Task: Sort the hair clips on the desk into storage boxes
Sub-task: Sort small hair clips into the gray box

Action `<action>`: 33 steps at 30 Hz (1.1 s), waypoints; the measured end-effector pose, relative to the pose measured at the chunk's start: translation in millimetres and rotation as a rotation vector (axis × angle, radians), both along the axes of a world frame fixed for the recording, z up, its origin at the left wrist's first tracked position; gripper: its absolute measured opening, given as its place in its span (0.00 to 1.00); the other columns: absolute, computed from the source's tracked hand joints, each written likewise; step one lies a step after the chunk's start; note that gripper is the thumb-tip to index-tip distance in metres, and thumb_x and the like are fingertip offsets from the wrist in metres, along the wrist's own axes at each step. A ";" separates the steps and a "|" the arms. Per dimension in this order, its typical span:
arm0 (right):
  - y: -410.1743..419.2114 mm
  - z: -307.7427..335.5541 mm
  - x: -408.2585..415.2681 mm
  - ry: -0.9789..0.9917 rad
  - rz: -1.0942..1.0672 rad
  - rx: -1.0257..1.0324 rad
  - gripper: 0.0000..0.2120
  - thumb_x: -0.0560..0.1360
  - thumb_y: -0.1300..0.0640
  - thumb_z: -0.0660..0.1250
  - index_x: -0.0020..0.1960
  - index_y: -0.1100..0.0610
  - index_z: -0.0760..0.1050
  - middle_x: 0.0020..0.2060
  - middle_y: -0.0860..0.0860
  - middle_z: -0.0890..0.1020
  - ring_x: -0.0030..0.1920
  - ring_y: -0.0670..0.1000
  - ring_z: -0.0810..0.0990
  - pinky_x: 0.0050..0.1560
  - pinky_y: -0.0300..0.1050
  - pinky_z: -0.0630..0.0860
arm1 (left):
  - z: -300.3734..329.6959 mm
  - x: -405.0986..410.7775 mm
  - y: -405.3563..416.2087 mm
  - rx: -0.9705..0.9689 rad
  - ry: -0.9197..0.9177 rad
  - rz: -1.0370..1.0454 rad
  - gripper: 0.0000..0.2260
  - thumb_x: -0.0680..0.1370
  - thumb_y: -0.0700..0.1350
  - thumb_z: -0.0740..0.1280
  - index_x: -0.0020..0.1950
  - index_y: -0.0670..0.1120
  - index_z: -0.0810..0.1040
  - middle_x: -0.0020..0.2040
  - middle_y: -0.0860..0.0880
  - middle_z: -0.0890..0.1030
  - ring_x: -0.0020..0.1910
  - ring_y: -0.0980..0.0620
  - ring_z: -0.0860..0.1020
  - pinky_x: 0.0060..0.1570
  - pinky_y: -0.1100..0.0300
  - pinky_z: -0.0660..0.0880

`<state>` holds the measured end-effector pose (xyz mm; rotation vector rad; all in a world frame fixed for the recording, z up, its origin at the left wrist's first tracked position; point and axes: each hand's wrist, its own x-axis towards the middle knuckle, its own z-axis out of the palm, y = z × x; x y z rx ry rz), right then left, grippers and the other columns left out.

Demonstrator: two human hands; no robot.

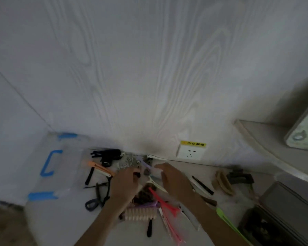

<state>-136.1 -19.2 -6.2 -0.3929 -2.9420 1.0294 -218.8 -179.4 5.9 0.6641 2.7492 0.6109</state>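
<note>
The left hand [126,181] pinches a small dark clip [137,174]; the right hand [171,176] hovers, fingers spread. In that tangled pile [146,192], neighbouring clips could snag and scatter across the tabletop [167,233].

The pale counter [64,219] carries scattered hair clips [163,203], a clear blue-latched storage box [60,167] at left, dark cases [283,210] at right.

Light: dim, flat, greyish – no bright source in view.
Shadows: a soft dark patch on the wall [149,146] above the clips [130,164]; deeper shade under the shelf [267,139] at right.
Glare: none.
Blur: soft all over – both hands smeared, small clips hard to read.
Distortion: wide-angle bending; wall seam and shelf edge curve near the borders.
Corners: darker, murky lower right.
</note>
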 end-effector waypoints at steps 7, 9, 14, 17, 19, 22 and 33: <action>-23.6 -12.7 -70.1 -0.085 0.063 0.185 0.26 0.73 0.64 0.63 0.70 0.54 0.64 0.67 0.54 0.69 0.61 0.56 0.74 0.52 0.49 0.75 | -7.4 -27.3 -14.3 -0.105 -0.073 -0.051 0.14 0.79 0.47 0.59 0.63 0.54 0.73 0.60 0.53 0.78 0.59 0.52 0.75 0.55 0.57 0.75; -27.8 -20.1 -68.5 -0.104 0.041 0.258 0.26 0.75 0.62 0.61 0.71 0.51 0.62 0.66 0.55 0.69 0.57 0.59 0.77 0.48 0.51 0.76 | -7.0 -29.8 -10.4 -0.126 -0.009 -0.035 0.11 0.78 0.51 0.60 0.60 0.54 0.74 0.57 0.54 0.79 0.56 0.53 0.77 0.51 0.59 0.74; -23.6 -26.2 -66.3 -0.109 0.033 0.291 0.21 0.75 0.60 0.62 0.67 0.50 0.66 0.62 0.57 0.72 0.50 0.62 0.79 0.41 0.52 0.76 | -8.9 -33.6 -0.4 -0.084 0.097 -0.169 0.11 0.76 0.49 0.64 0.59 0.52 0.74 0.56 0.54 0.77 0.56 0.54 0.75 0.50 0.59 0.74; -20.1 -23.3 -65.6 -0.173 0.018 0.274 0.19 0.76 0.56 0.61 0.67 0.51 0.65 0.63 0.55 0.69 0.54 0.60 0.78 0.44 0.51 0.75 | -2.7 -38.1 10.1 -0.237 0.135 -0.227 0.08 0.79 0.47 0.61 0.55 0.50 0.76 0.53 0.51 0.80 0.52 0.51 0.78 0.45 0.57 0.74; -15.7 -20.6 -63.0 -0.231 0.035 0.258 0.21 0.75 0.56 0.64 0.66 0.51 0.65 0.64 0.55 0.68 0.55 0.59 0.77 0.46 0.50 0.74 | 1.4 -38.8 21.6 -0.413 0.141 -0.276 0.07 0.78 0.43 0.61 0.52 0.47 0.77 0.52 0.48 0.80 0.50 0.48 0.79 0.44 0.57 0.73; -10.2 -16.1 -61.4 -0.295 0.068 0.224 0.19 0.74 0.57 0.64 0.65 0.50 0.67 0.61 0.55 0.69 0.56 0.60 0.76 0.50 0.50 0.74 | -1.1 -37.9 34.4 -0.609 0.115 -0.314 0.07 0.77 0.39 0.62 0.53 0.44 0.78 0.53 0.47 0.79 0.53 0.48 0.79 0.48 0.58 0.73; 9.5 -21.3 -12.7 -0.329 -0.074 0.145 0.20 0.75 0.47 0.63 0.59 0.59 0.65 0.53 0.56 0.74 0.50 0.59 0.77 0.42 0.45 0.66 | -17.4 -20.8 26.0 -0.117 -0.092 -0.293 0.21 0.75 0.53 0.68 0.67 0.55 0.71 0.58 0.52 0.78 0.58 0.51 0.77 0.55 0.60 0.72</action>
